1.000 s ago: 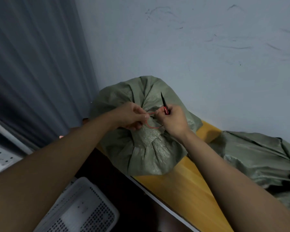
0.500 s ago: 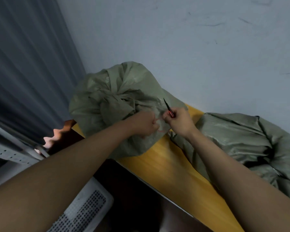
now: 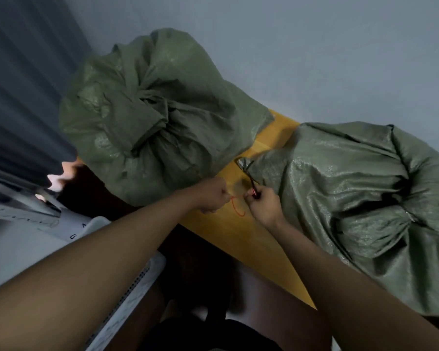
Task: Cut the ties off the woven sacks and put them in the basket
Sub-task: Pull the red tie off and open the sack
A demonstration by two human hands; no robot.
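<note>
Two green woven sacks lie on a yellow wooden table (image 3: 241, 231): one sack (image 3: 160, 110) at the back left, the other sack (image 3: 360, 198) on the right. My left hand (image 3: 213, 197) pinches one end of a thin red tie (image 3: 236, 207), which hangs in a loop over the table between my hands. My right hand (image 3: 262, 202) grips a small black and red cutter (image 3: 253, 188) and touches the tie's other end. Both hands hover in front of the sacks, apart from them.
A white perforated basket (image 3: 137, 282) sits below the table's edge at the lower left, partly hidden by my left forearm. A dark curtain (image 3: 23, 97) hangs on the left and a pale wall stands behind the sacks.
My hands have pulled back from the left sack toward me, carrying the red tie free of it. The sack's neck has come loose. The view has tilted down.
</note>
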